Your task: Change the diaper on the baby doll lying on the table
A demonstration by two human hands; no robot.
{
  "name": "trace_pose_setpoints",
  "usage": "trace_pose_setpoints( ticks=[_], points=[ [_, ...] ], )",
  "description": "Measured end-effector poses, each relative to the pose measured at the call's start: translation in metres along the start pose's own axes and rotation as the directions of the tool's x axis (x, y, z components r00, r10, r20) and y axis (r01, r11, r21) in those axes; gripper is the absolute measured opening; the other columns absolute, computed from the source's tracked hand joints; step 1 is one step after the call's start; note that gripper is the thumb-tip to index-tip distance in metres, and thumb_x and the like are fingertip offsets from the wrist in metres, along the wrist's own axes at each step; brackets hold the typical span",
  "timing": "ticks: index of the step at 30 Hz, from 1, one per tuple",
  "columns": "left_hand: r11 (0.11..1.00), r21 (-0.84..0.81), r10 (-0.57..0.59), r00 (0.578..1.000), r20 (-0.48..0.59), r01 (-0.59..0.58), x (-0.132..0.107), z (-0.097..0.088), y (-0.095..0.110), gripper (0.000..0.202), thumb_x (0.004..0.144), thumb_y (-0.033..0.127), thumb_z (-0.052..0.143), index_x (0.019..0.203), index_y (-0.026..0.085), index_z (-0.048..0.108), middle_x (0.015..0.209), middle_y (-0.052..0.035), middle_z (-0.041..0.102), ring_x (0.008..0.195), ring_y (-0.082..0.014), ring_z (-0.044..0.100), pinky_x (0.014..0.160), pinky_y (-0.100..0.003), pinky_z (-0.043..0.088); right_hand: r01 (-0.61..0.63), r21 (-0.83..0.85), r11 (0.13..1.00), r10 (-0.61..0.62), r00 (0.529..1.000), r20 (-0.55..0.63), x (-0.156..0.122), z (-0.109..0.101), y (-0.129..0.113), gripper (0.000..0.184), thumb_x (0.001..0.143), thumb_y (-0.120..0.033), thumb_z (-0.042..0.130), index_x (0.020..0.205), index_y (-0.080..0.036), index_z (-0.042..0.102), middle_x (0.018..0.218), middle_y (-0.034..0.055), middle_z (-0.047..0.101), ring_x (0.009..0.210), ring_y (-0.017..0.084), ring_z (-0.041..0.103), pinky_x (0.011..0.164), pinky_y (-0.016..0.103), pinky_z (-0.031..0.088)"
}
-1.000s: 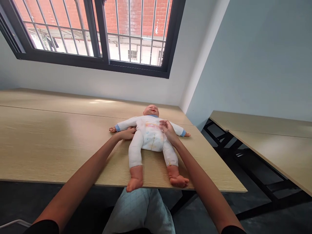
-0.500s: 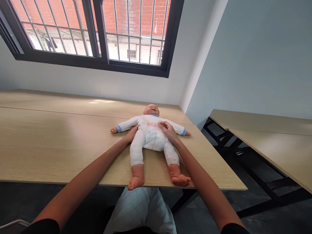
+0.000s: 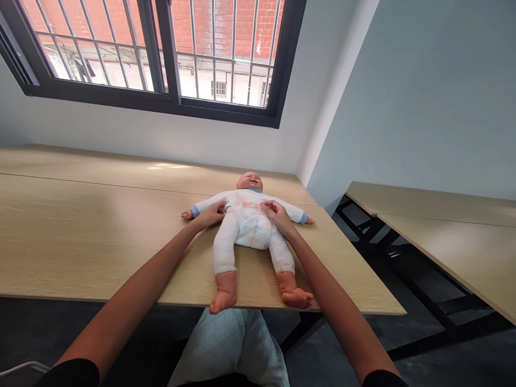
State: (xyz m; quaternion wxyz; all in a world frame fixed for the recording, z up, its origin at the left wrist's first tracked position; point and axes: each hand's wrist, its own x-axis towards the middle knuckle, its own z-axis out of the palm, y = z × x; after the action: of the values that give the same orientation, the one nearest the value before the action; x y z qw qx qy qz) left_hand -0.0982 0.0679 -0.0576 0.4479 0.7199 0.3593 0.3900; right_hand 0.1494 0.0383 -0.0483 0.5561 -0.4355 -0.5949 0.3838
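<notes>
A baby doll (image 3: pixel 248 228) in a white suit with blue cuffs lies on its back on the wooden table (image 3: pixel 80 231), arms spread, feet at the near edge. My left hand (image 3: pixel 212 215) rests against the doll's left side under its arm, fingers curled onto the suit. My right hand (image 3: pixel 276 215) sits on the doll's chest and right side, fingers bent and pinching the white fabric.
A barred window (image 3: pixel 161 54) fills the wall behind the table. A second wooden table (image 3: pixel 443 226) stands to the right across a gap with dark floor and black frame legs. My lap in light trousers (image 3: pixel 229 349) shows below the table edge.
My left hand has slid up along the doll's side toward its armpit. The right hand stays on the chest. The doll has barely shifted.
</notes>
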Motion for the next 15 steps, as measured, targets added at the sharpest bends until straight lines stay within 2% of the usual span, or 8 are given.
trace_pose_setpoints(
  ticks=[2,4,7,9,11,13,15],
  points=[
    [0.996,-0.047,-0.073,0.996,0.056,0.075,-0.002,-0.013,0.002,0.035,0.062,0.040,0.079,0.082,0.016,0.063,0.071,-0.0021,0.066,0.063,-0.0151,0.060,0.059,-0.027,0.049,0.005,-0.013,1.000,-0.005,1.000,-0.002,-0.001,-0.001,0.000,0.040,0.071,-0.056,0.070,0.087,-0.019,0.063,0.089,0.0051,0.066,0.086,0.020,0.059,0.082,0.035,0.048],
    [0.986,-0.089,-0.131,0.986,0.107,0.141,-0.003,-0.024,0.005,0.038,0.059,0.041,0.082,0.080,0.015,0.064,0.070,-0.0016,0.066,0.061,-0.0143,0.060,0.059,-0.027,0.048,0.038,-0.079,0.996,-0.039,0.999,-0.018,-0.004,-0.001,-0.005,0.039,0.075,-0.055,0.066,0.089,-0.018,0.063,0.092,0.0061,0.067,0.086,0.021,0.060,0.083,0.035,0.049],
    [0.974,-0.134,-0.168,0.977,0.132,0.185,-0.003,-0.037,0.009,0.041,0.057,0.042,0.086,0.082,0.014,0.068,0.076,-0.0044,0.069,0.069,-0.0159,0.063,0.066,-0.029,0.050,0.197,-0.237,0.951,-0.198,0.980,0.020,-0.009,0.001,-0.022,0.035,0.082,-0.052,0.061,0.091,-0.019,0.066,0.100,0.0067,0.069,0.092,0.021,0.061,0.089,0.038,0.047],
    [0.969,-0.156,-0.174,0.976,0.129,0.193,-0.003,-0.043,0.011,0.043,0.056,0.040,0.088,0.084,0.013,0.071,0.078,-0.0060,0.070,0.072,-0.0162,0.063,0.070,-0.030,0.050,0.344,-0.306,0.888,-0.312,0.938,0.151,-0.009,0.008,-0.036,0.029,0.087,-0.047,0.059,0.094,-0.020,0.069,0.105,0.0057,0.069,0.101,0.022,0.061,0.097,0.038,0.045],
    [0.967,-0.176,-0.169,0.979,0.111,0.187,-0.004,-0.050,0.012,0.044,0.055,0.037,0.089,0.087,0.013,0.072,0.081,-0.0062,0.070,0.074,-0.0157,0.062,0.070,-0.029,0.050,0.457,-0.372,0.808,-0.343,0.878,0.333,-0.007,0.020,-0.047,0.027,0.089,-0.042,0.057,0.102,-0.021,0.070,0.109,0.0053,0.069,0.107,0.023,0.061,0.101,0.038,0.043],
    [0.966,-0.196,-0.154,0.985,0.076,0.166,-0.007,-0.057,0.015,0.045,0.056,0.035,0.088,0.093,0.015,0.072,0.086,-0.0048,0.069,0.076,-0.0148,0.062,0.070,-0.027,0.049,0.526,-0.493,0.693,-0.274,0.825,0.495,-0.002,0.038,-0.053,0.034,0.090,-0.039,0.058,0.114,-0.019,0.068,0.115,0.0080,0.068,0.111,0.027,0.060,0.103,0.041,0.042],
    [0.963,-0.238,-0.124,0.992,0.030,0.127,-0.010,-0.062,0.018,0.047,0.057,0.031,0.088,0.099,0.018,0.071,0.091,-0.0023,0.067,0.077,-0.0124,0.061,0.069,-0.024,0.048,0.557,-0.618,0.555,-0.153,0.799,0.581,0.002,0.058,-0.054,0.041,0.091,-0.037,0.058,0.125,-0.015,0.063,0.122,0.0115,0.065,0.116,0.031,0.058,0.106,0.045,0.038]
  ],
)
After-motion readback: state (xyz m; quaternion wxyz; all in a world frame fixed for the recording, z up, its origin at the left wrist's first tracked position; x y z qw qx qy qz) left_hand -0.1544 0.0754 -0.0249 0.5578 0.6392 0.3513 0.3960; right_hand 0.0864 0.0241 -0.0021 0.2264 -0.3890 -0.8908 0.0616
